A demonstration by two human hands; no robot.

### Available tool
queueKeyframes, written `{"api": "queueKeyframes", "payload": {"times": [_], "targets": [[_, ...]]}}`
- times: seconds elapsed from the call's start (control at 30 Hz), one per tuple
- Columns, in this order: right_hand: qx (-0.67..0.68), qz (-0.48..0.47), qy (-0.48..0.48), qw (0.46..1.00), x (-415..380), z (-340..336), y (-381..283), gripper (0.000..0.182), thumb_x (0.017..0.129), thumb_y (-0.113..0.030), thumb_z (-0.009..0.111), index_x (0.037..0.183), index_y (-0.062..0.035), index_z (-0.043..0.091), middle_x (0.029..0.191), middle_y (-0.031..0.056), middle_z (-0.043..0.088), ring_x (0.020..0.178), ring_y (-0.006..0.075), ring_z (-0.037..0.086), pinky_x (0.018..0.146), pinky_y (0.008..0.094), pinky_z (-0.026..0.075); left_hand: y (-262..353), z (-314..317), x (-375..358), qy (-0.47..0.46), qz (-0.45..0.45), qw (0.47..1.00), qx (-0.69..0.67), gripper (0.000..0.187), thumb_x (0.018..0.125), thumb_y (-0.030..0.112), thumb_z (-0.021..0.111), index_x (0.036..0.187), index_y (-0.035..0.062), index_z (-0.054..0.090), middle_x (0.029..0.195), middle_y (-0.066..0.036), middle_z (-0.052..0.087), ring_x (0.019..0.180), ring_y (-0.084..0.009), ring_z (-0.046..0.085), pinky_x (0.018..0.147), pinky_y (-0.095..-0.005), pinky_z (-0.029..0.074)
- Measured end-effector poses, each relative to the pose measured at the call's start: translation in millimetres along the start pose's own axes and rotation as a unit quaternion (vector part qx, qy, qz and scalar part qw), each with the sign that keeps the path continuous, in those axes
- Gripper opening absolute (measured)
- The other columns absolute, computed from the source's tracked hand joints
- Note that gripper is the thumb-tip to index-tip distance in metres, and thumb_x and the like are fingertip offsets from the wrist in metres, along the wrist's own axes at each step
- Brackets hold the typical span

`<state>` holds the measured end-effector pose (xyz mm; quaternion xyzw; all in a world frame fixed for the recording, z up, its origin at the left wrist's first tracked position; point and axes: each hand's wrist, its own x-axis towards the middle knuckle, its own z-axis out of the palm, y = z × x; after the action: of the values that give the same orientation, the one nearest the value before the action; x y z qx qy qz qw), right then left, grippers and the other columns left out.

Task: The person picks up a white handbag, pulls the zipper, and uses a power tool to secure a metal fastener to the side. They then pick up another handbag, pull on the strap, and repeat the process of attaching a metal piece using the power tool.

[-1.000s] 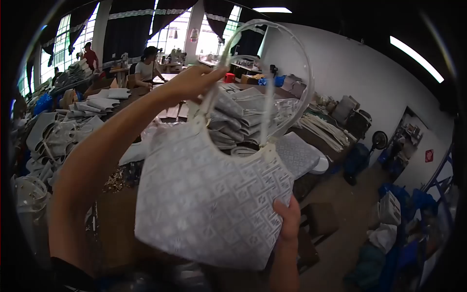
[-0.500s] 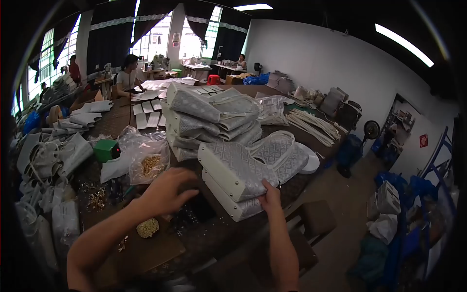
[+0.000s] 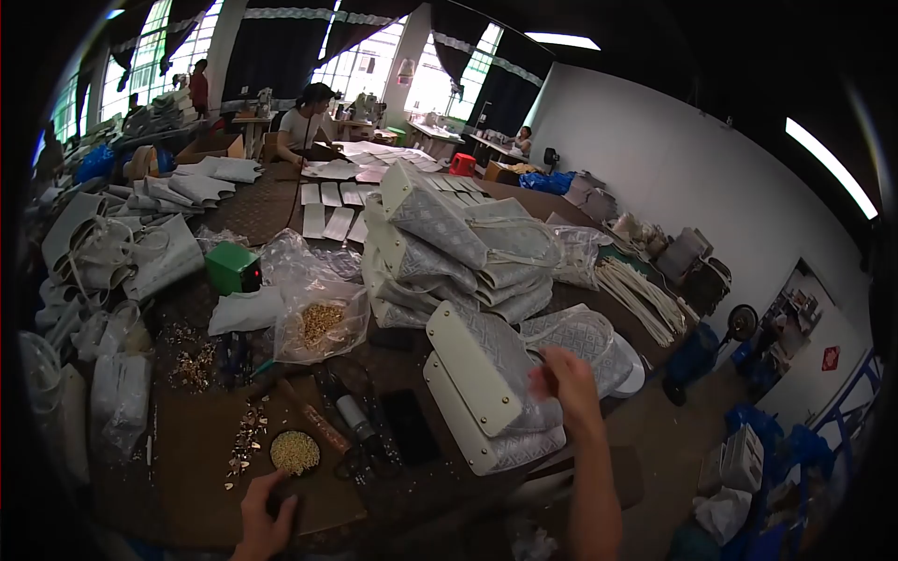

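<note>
My left hand (image 3: 266, 516) is at the front edge of the brown work board (image 3: 206, 481), thumb and index finger apart, with nothing between them. Its fingertips are right by a round dish of small pale gold pieces (image 3: 295, 453). My right hand (image 3: 571, 388), smeared by motion, overlaps the side of a white and grey patterned handbag (image 3: 482, 360). That bag lies on its side over a similar handbag (image 3: 458, 421), their bases with metal studs facing left. A hammer (image 3: 313, 418), a dark-and-silver cylindrical tool (image 3: 355, 421) and a black phone (image 3: 410, 427) lie between my hands.
Behind the two bags rises a pile of similar handbags (image 3: 421, 238). A clear bag of gold fittings (image 3: 323, 323) and a green box (image 3: 234, 268) stand left of it. More bags (image 3: 122, 248) crowd the left side. A person (image 3: 304, 126) sits across the table.
My left hand has moved down and toward me, to the dish. My right hand has left the lower bag corner and risen along the bag's side. The view has shifted left.
</note>
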<state>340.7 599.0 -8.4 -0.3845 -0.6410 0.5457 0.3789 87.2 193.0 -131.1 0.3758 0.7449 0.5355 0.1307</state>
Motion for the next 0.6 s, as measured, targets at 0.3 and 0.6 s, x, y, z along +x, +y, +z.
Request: {"api": "queueKeyframes", "payload": {"times": [0.3,0.6], "targets": [[0.095,0.185,-0.057,0.976,266.0,124.3,-2.0,0.078,0.093,-0.067,0.072,0.148,-0.0154,0.052,0.137,0.0184,0.060,0.116,0.0430,0.063,0.088,0.0559,0.061,-59.7,-2.5,-1.1,0.069,0.053,0.996,0.031,0.043,0.088,0.008,0.079,0.128,0.0018,0.066,0.120,-0.020,0.069,0.109,-0.0371,0.068,0.092,-0.0428,0.057],[0.042,0.231,0.031,0.971,310.2,110.5,12.9,0.036,0.101,-0.036,0.074,0.125,-0.0104,0.065,0.121,0.0144,0.066,0.101,0.0318,0.067,0.071,0.0423,0.064,-63.1,4.7,2.1,0.062,0.106,0.992,0.040,0.040,0.090,0.012,0.079,0.127,0.0023,0.067,0.122,-0.020,0.070,0.115,-0.0392,0.067,0.099,-0.0442,0.055]]}}
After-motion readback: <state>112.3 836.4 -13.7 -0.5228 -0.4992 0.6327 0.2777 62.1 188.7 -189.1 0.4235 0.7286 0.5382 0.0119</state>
